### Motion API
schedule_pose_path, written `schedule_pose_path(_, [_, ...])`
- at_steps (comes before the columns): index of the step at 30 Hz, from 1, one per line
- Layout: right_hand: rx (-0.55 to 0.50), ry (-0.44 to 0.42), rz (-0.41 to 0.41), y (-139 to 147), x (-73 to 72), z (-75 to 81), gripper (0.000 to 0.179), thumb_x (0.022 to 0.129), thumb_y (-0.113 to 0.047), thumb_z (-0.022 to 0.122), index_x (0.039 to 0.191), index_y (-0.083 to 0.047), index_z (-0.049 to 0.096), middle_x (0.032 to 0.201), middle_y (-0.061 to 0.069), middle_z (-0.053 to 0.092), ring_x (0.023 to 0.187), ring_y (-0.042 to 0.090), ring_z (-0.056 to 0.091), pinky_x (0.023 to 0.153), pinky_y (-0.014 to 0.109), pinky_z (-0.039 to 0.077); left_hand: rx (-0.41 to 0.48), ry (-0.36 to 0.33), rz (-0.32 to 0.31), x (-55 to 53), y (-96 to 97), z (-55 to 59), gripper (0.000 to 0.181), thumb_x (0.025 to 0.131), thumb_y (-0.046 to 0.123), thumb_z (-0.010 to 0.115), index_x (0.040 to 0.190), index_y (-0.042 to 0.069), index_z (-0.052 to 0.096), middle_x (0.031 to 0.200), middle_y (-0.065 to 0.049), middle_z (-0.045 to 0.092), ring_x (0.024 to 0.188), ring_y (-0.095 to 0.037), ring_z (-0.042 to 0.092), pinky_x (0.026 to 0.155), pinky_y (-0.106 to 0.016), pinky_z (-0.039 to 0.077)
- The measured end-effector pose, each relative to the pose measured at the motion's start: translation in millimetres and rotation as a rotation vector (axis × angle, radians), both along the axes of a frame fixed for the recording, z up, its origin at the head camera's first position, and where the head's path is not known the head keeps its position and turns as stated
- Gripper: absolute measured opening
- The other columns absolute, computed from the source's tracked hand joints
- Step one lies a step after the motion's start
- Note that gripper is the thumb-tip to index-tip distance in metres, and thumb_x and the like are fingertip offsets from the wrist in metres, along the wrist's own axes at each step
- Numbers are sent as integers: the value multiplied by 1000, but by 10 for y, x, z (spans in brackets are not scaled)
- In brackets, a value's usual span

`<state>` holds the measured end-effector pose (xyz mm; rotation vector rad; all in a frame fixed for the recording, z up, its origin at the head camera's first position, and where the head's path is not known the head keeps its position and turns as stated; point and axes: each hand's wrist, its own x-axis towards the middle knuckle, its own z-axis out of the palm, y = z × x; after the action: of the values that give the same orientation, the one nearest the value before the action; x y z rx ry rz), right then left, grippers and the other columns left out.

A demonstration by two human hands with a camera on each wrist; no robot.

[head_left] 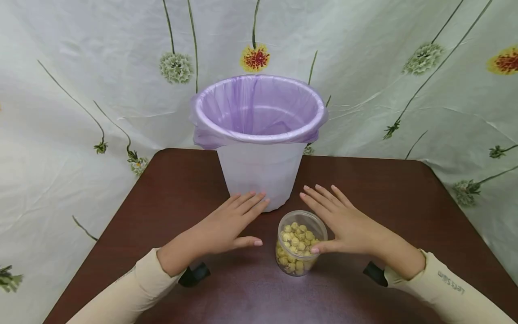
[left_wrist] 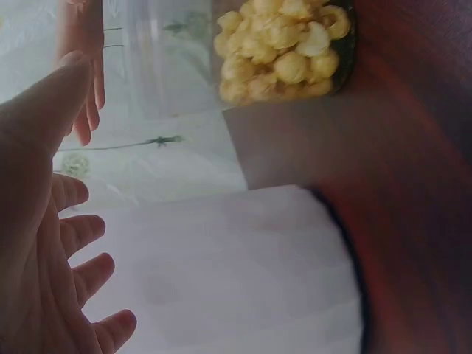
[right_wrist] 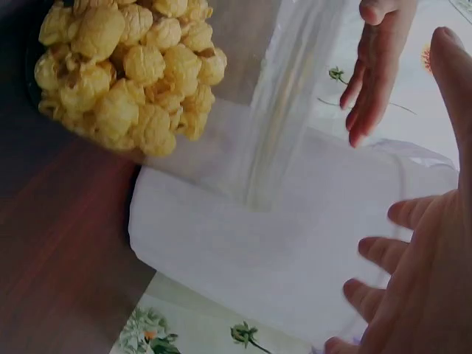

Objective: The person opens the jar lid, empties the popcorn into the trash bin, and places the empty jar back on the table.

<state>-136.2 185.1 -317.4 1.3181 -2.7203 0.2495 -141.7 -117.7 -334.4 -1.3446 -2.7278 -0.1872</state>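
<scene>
A clear plastic jar (head_left: 301, 243) stands upright on the table, its lower part filled with yellow popcorn (right_wrist: 133, 81). Whether a clear lid covers its top, I cannot tell. To the jar's left hovers my left hand (head_left: 228, 225), fingers extended and thumb apart, holding nothing. My right hand (head_left: 344, 222) is spread just right of the jar; its thumb overlaps the jar's rim in the head view, while the right wrist view shows a gap between fingers and jar. Behind both hands stands a white bin (head_left: 261, 168).
A translucent purple bag (head_left: 226, 108) lines the bin and folds over its rim. Under everything is a dark reddish-brown table (head_left: 178, 193). A pale cloth with printed flowers (head_left: 121, 63) hangs behind and beside it.
</scene>
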Motion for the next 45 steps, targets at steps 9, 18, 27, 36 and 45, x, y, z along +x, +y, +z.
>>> schedule_pose_path(9, [1,-33,-16,-87,12,-147,110,69,-72,52,143,-1,11,148,14,12,133,31,12,105,47,10,101,-75,43,1,67,-300,82,85,62,37,143,7,19,146,-11,21,131,-25,21,104,-41,20])
schedule_pose_path(18, [-34,-125,-46,-151,34,-242,113,65,-63,65,142,1,14,146,16,16,131,29,18,103,44,21,158,-182,62,50,134,-472,87,82,64,39,143,5,18,145,-10,23,132,-20,19,104,-38,21])
schedule_pose_path(27, [-24,-149,-91,-211,61,-229,115,58,-68,66,140,-1,24,139,15,32,124,29,33,98,43,31,219,-268,61,111,240,-604,91,80,64,44,143,4,16,145,-10,22,131,-18,20,104,-38,21])
schedule_pose_path(36, [-63,-56,-74,-232,68,-272,104,60,-68,65,134,-1,37,129,13,43,112,24,44,88,40,41,251,-280,60,160,304,-662,96,77,64,48,143,4,13,146,-9,20,132,-17,19,104,-38,22])
schedule_pose_path(45, [-199,-38,-110,-245,97,-282,105,57,-63,70,136,-5,34,130,10,40,113,24,42,84,40,44,371,-267,91,171,372,-673,111,67,55,70,144,6,7,145,-9,22,131,-15,19,103,-36,24])
